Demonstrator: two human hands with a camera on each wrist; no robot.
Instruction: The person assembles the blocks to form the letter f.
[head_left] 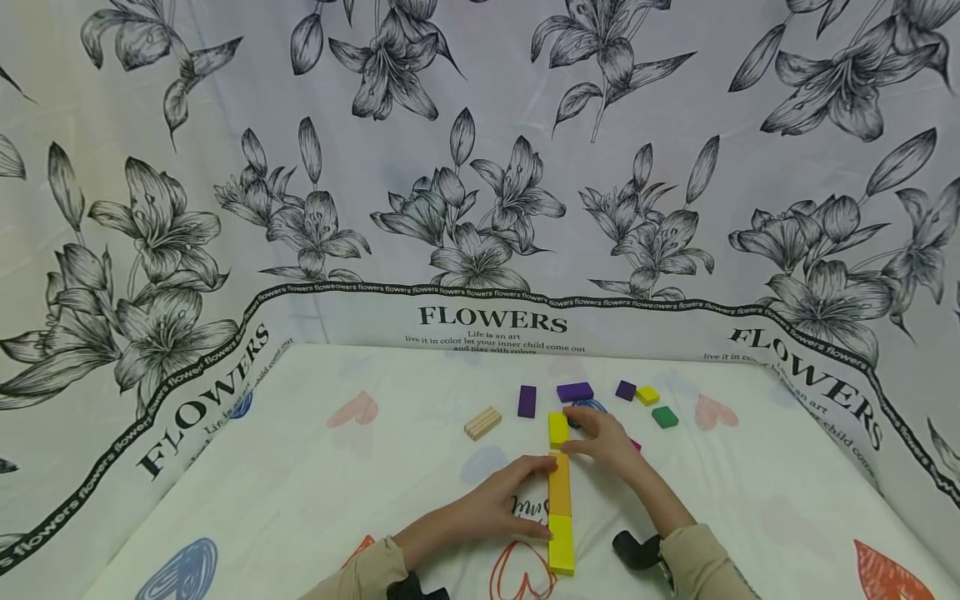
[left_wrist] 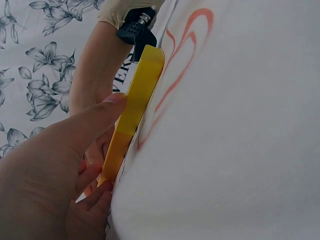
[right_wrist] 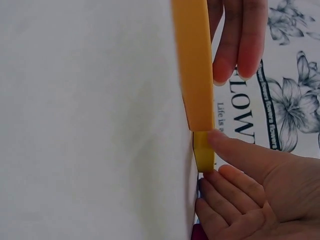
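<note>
Thumb and fingers of my right hand (head_left: pixel 606 443) are pinching the far yellow block (head_left: pixel 558 431), while my left hand (head_left: pixel 491 504), its thumb and fingers spread apart, is touching the orange block (head_left: pixel 559 487) and the near yellow block (head_left: pixel 561 547). These three are lying in one line, roughly midway between the tabletop's (head_left: pixel 420 483) left and right edges, pointing toward its far edge. Black lettering (head_left: pixel 528 506) on the cover is showing beside my left hand, too hidden to read whole. Purple blocks (head_left: pixel 527 402), a striped tan block (head_left: pixel 482 423) and a green block (head_left: pixel 664 417) are sitting nearer the far edge. Beyond that edge, the curtain (head_left: pixel 495 83) is displaying "FLOWERS" above "Life is an art"; a dark band (head_left: pixel 480 292) is repeating "flowers".
</note>
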